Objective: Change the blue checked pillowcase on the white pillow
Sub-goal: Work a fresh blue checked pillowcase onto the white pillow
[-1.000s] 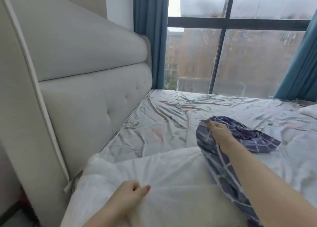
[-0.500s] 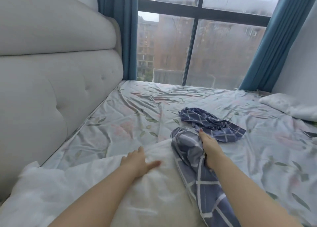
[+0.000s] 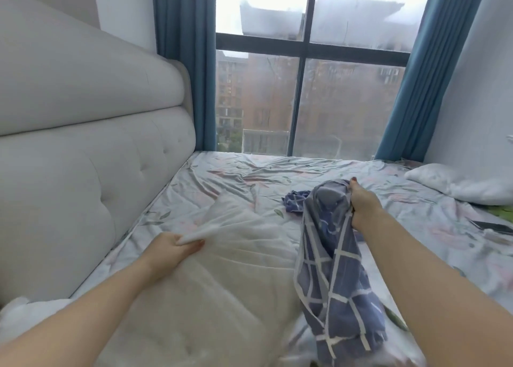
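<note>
The white pillow [image 3: 211, 291] lies bare on the bed in front of me. My left hand [image 3: 173, 248] pinches a fold of its white fabric near the far left edge and lifts it. The blue checked pillowcase [image 3: 333, 269] hangs off the pillow's right side in a long bunch. My right hand [image 3: 363, 203] grips its upper end, raised above the sheet. A further bunch of the same blue checked cloth [image 3: 295, 201] lies on the sheet just beyond.
A padded cream headboard [image 3: 83, 158] runs along the left. The floral sheet [image 3: 249, 178] is rumpled. A second white pillow [image 3: 466, 183] lies at the far right, with a dark phone [image 3: 492, 226] near it. A window with blue curtains [image 3: 183, 61] stands behind.
My left hand went from lying flat on the pillow to pinching and lifting its fabric. My right hand has raised the pillowcase end higher and to the right.
</note>
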